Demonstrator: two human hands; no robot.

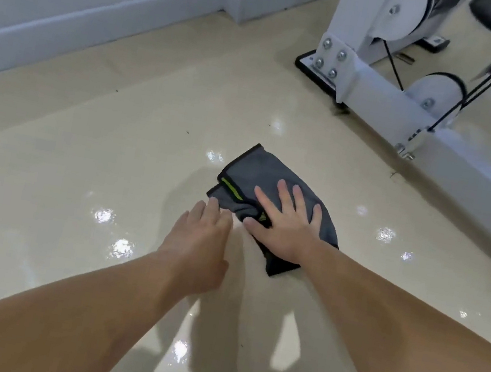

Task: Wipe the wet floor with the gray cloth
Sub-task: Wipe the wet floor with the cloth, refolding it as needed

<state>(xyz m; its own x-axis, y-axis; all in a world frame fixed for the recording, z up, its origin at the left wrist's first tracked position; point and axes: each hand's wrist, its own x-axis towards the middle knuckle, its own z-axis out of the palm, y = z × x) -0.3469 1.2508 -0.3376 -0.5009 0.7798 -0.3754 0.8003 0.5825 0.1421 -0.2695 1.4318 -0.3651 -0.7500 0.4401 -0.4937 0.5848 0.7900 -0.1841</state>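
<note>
A folded gray cloth (249,173) with a black hem and a yellow-green stripe lies on the glossy beige floor (73,188) in the middle of the view. My right hand (285,222) presses flat on the cloth with its fingers spread. My left hand (202,237) reaches in from the lower left, fingers straight, its fingertips at the cloth's near-left corner. Bright reflections and a faint wet sheen show on the floor around the cloth.
A white metal machine frame (385,92) with bolts, pulleys and black cables stands on black feet at the upper right. A white wall with a baseboard (103,16) runs along the upper left. Small dark specks dot the floor.
</note>
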